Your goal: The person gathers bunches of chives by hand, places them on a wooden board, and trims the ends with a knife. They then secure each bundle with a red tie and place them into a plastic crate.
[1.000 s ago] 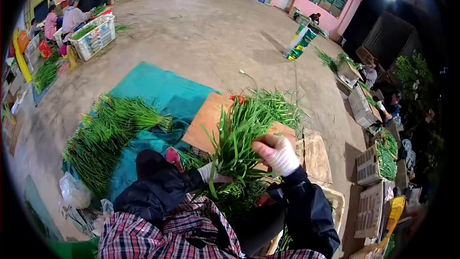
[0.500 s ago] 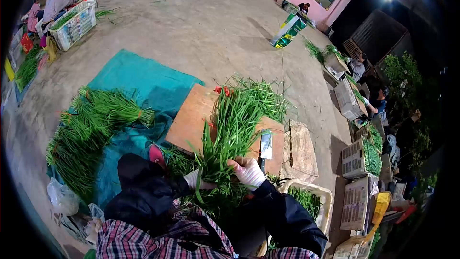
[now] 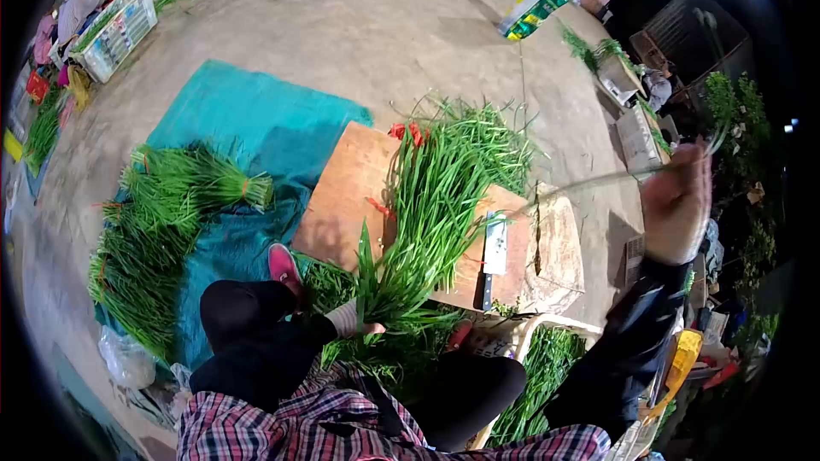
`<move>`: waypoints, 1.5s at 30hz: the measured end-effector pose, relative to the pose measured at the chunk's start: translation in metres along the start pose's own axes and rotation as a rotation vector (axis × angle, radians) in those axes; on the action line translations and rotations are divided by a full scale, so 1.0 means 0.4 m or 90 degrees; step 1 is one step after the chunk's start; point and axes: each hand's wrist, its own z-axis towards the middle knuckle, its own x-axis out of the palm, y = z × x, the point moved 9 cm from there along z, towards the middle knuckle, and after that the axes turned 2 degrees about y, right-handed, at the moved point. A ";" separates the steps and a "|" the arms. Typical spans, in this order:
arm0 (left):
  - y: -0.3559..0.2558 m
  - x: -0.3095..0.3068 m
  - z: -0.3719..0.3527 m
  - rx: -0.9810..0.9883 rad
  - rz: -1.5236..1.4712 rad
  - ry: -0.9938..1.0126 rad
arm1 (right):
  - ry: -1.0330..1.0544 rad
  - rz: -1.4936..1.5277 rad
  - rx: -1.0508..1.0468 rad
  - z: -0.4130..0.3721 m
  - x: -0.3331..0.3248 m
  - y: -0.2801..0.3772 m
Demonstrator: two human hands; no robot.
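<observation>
Knife [image 3: 495, 243] on board [image 3: 350, 196], right of greens [image 3: 436, 205] | bundles [image 3: 162, 243] on tarp [image 3: 226, 107], left

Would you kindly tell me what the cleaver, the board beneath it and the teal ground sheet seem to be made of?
Cleaver: blade likely steel, bright and reflective; black handle perhaps plastic or wood.
Board: probably wood or plywood, given its flat, dull, light-brown face.
Teal ground sheet: seemingly plastic tarpaulin, judging by its creases and slight sheen.

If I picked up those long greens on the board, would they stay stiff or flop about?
The greens would probably flop at the ends, since their long, thin leaves already bend. They may shed strands too, as stray ones poke out along the edges. Lying flat and spread, they seem unlikely to roll.
</observation>
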 end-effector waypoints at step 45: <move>-0.148 0.000 -0.099 -0.059 -0.086 -0.046 | 0.553 -0.006 0.320 -0.679 0.219 -0.314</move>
